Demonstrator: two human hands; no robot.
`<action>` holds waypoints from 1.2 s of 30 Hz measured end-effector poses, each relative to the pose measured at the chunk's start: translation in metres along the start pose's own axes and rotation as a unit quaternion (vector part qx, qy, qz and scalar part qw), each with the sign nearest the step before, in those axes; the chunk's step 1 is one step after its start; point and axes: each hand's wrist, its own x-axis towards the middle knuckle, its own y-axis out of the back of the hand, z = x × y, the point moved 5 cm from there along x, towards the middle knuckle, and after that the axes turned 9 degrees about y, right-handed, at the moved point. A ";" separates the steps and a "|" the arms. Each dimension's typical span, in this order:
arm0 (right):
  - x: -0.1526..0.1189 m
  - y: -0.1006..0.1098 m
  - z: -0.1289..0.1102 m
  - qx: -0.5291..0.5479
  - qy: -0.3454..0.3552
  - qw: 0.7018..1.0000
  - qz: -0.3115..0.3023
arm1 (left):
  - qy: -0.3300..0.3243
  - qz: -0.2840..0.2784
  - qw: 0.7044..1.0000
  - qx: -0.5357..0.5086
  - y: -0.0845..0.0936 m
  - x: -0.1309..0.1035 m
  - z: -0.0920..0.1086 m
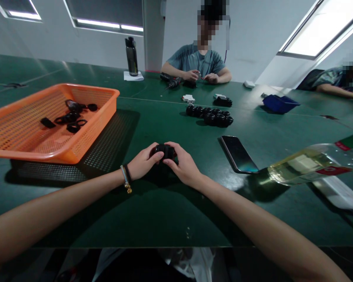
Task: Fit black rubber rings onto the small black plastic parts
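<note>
Between my two hands, just above the green table, is a black cylindrical part [165, 150], small and glossy, its exact kind unclear. My left hand [144, 160] grips its left end with thumb and fingers; a bracelet and a dark band circle that wrist. On the other end, my right hand [184, 162] closes its thumb and fingers. Fingers hide part of the piece. Beyond my hands, several similar round black parts [211, 116] stand together in rows. Loose black rings and caps [73, 117] lie inside the orange basket [91, 143] to the left.
Right of my hands lie a phone [239, 154] and a bottle of yellowish liquid [306, 162]. Farther back are a blue tray [279, 103], a power drill [173, 81] and a dark water bottle [131, 56]. A person [198, 64] sits opposite, handling something small.
</note>
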 end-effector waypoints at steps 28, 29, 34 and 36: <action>-0.013 -0.004 -0.022 0.092 -0.070 0.985 0.125 | -0.077 0.052 0.996 0.000 -0.004 -0.015 0.014; -0.014 -0.004 -0.022 0.101 -0.081 0.983 0.128 | -0.079 0.053 0.995 0.014 -0.003 -0.014 0.015; -0.017 -0.008 -0.019 0.144 -0.120 0.972 0.141 | -0.087 0.055 0.992 0.070 -0.002 -0.013 0.015; -0.018 -0.012 -0.017 0.166 -0.135 0.967 0.140 | -0.086 0.051 0.991 0.088 -0.002 -0.013 0.015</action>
